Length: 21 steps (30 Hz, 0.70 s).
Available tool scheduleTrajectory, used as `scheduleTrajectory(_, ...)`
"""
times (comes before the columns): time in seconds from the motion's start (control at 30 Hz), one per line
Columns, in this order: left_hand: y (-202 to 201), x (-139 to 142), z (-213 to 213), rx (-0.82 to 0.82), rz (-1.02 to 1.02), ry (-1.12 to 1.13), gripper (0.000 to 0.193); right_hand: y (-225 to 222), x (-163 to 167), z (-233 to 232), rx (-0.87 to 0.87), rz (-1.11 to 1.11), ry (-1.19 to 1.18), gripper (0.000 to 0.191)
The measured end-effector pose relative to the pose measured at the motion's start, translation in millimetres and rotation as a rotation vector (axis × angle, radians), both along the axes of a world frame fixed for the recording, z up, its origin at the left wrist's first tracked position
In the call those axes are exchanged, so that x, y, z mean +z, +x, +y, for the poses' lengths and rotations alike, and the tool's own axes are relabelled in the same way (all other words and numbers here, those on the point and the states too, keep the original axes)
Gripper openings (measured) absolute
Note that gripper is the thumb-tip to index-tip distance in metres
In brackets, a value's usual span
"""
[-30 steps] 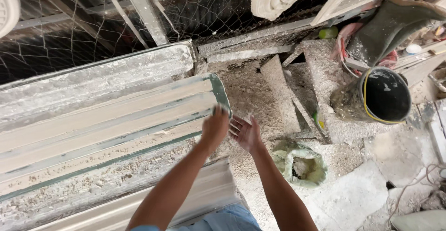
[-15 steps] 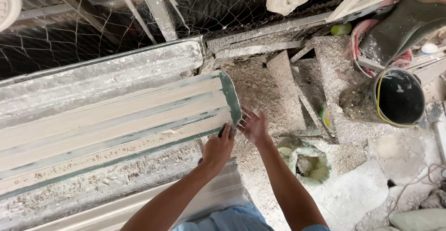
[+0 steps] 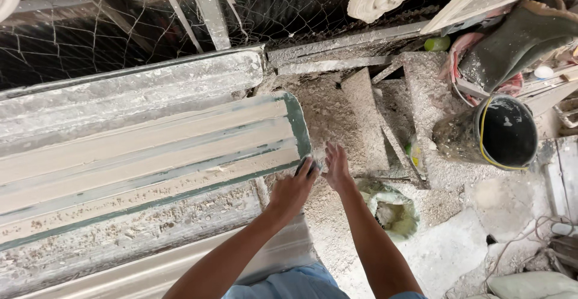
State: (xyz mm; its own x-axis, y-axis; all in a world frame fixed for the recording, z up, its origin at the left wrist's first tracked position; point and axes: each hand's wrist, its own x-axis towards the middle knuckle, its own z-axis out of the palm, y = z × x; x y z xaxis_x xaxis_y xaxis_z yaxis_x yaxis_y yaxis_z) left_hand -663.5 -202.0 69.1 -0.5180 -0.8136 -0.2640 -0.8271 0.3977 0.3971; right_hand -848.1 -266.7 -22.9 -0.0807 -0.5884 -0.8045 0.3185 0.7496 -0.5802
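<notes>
A long green mould (image 3: pixel 298 124) filled with pale ribbed plaster (image 3: pixel 150 148) lies on a plaster-crusted bench. My left hand (image 3: pixel 292 191) rests at the mould's near right corner, fingers curled against the rim. Something small and dark (image 3: pixel 303 166) shows at its fingertips, and I cannot tell whether it is held. My right hand (image 3: pixel 336 166) hovers just right of that corner with fingers spread and nothing in it, almost touching the left hand.
Behind the mould lies a second crusted mould (image 3: pixel 132 88) against wire netting (image 3: pixel 90 22). A black bucket (image 3: pixel 503 133) and a green rubber boot (image 3: pixel 518 34) stand at right. A plaster-smeared bag (image 3: pixel 391 209) sits on the rubble floor below my right arm.
Both hands have dropped from the middle of the mould's end to its near corner. The left hand now rests on the rim, and the view has shifted slightly.
</notes>
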Motion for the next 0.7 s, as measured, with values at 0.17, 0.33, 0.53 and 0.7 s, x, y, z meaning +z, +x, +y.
scheduleTrajectory(0.17,56,11,55,0.311,0.525,0.075,0.057,-28,-37,16,0.128,0.147,-0.208,0.054)
scheduleTrajectory(0.33,110,19,112,0.756,0.617,0.369,0.049,-40,-34,48,0.455,0.580,-0.258,0.039)
scheduleTrajectory(0.53,142,33,162,1.053,0.922,0.310,0.047,-17,19,72,0.608,0.758,-0.589,0.048)
scheduleTrajectory(0.7,165,39,203,1.064,1.087,0.331,0.052,20,61,106,0.551,0.740,-0.506,0.056)
